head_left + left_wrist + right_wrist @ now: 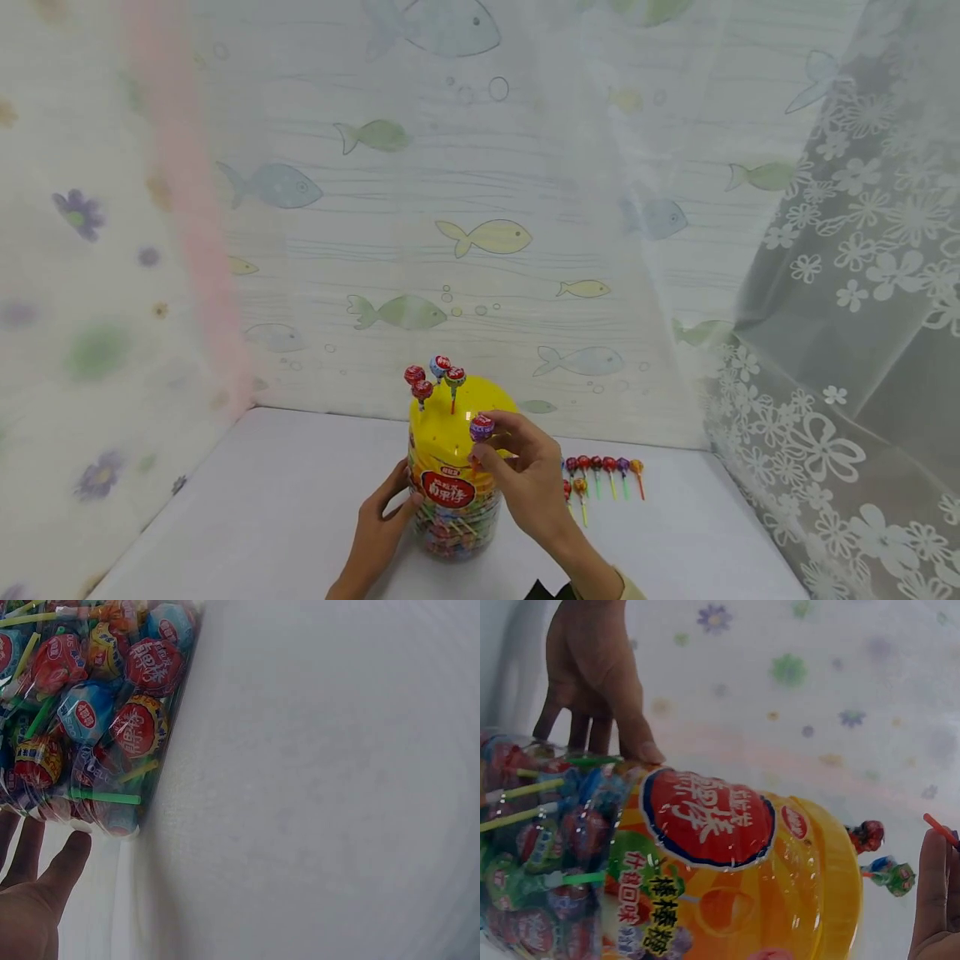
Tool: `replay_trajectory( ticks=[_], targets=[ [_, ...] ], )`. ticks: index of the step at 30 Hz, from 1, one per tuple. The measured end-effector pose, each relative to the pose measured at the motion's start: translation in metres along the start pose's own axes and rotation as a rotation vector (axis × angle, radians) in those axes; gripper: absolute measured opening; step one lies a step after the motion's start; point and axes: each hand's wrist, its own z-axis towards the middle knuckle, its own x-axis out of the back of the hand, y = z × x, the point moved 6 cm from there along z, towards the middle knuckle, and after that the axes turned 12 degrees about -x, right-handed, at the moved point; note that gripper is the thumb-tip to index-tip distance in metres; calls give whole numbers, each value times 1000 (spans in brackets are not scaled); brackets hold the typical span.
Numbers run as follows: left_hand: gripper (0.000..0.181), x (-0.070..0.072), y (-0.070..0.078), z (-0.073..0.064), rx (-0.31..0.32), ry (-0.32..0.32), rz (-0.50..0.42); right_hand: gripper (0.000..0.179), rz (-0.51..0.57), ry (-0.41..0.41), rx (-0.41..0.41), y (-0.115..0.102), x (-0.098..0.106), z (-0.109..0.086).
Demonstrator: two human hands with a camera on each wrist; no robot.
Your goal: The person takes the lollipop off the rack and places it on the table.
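Right hand (529,472): pinching purple lollipop (482,428); stick (936,825) may skid across yellow lid (484,393) if tilted. Left hand (380,517): spread against jar (461,523); loose bracing could let it shift.

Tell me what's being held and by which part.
Right hand pinches a purple lollipop at its wrapped candy end; left hand rests against the jar.

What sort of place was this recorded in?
Probably a curtained-off indoor tabletop setup: a white tabletop with a fish-print curtain behind it and a sheer white-flowered curtain on the right.
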Motion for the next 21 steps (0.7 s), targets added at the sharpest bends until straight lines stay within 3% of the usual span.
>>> replay_trajectory(
  ticks=[16,21],
  targets=[
    [63,1,-2,-3,-19,21,17,31,91,60,33,38,39,-24],
    [64,0,-2,-3,-13,30,26,29,74,120,-7,60,56,-33]
  ],
)
